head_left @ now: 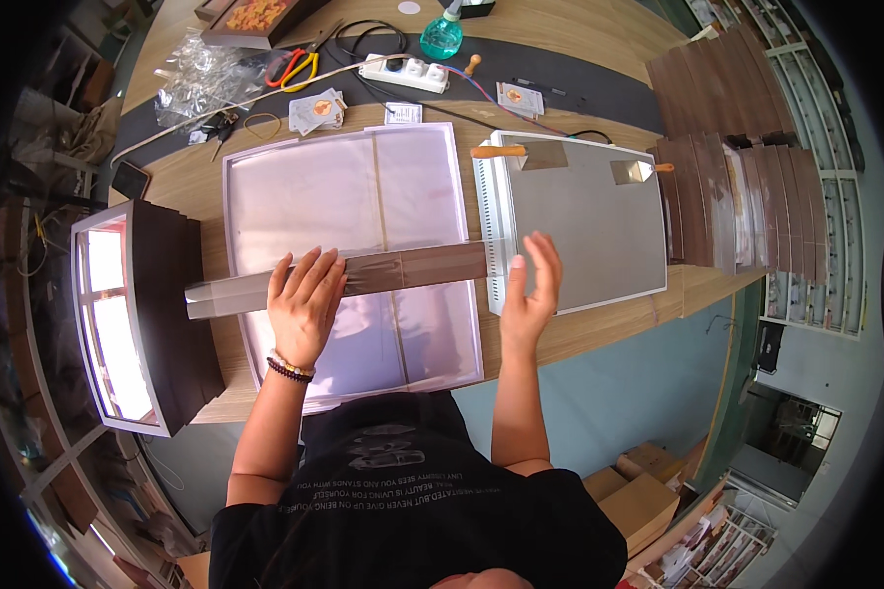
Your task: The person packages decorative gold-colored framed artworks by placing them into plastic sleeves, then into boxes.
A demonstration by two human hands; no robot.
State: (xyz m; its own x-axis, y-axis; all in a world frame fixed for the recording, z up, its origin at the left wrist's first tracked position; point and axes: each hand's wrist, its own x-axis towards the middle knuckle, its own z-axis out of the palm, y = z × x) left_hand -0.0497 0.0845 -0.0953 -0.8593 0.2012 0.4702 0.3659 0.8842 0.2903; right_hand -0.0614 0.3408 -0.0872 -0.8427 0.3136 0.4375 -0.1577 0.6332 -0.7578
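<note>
A long, narrow brown box (422,268) wrapped in clear plastic film lies crosswise over a pale, film-covered board (304,187) with a raised rim. My left hand (303,304) rests on the box left of its middle, palm down with fingers stretched out. Loose film extends past the box's right end toward a grey flat-topped metal plate (589,226) in a white housing. Beside that end is my right hand (533,294), raised with fingers apart and thumb up, holding nothing that I can make out. A wooden-handled scraper (499,152) lies on the plate's far left corner.
Dark stacked frames (172,304) stand at the left. Brown stacked boxes (737,201) are at the right. Along the far side lie crumpled clear film (211,83), red and yellow scissors (300,71), a white power strip (405,72) and a green spray bottle (442,37).
</note>
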